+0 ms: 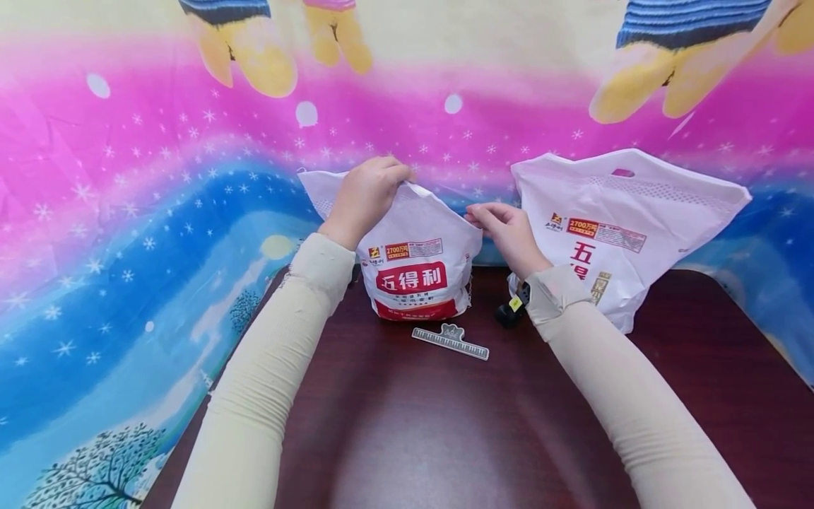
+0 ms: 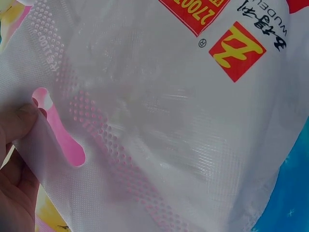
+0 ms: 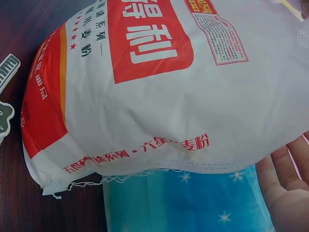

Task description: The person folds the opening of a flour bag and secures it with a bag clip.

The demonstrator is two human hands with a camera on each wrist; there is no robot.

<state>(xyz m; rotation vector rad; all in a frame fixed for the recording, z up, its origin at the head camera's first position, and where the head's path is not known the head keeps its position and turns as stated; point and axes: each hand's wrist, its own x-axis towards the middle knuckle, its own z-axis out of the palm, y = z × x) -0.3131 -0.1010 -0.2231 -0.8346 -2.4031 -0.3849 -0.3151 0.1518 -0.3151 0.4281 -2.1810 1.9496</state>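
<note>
A white flour bag (image 1: 416, 233) with red print stands upright on the dark table, its lower part bulging and its upper part slack. My left hand (image 1: 369, 194) pinches the bag's top edge; in the left wrist view its thumb (image 2: 21, 121) lies beside the cut-out handle hole. At the bag's upper right edge is my right hand (image 1: 505, 230), its fingers extended. The right wrist view shows those fingers (image 3: 282, 164) reaching behind the bag's edge. In front of the bag lies a flat grey clip (image 1: 450, 341) with a keyboard-like pattern.
A second white bag (image 1: 610, 205) with a handle hole stands at the right, partly hidden by my right arm. A black object (image 1: 506, 314) with a yellow label sits between the bags. Behind the table (image 1: 407, 424) hangs a colourful printed cloth (image 1: 191, 141).
</note>
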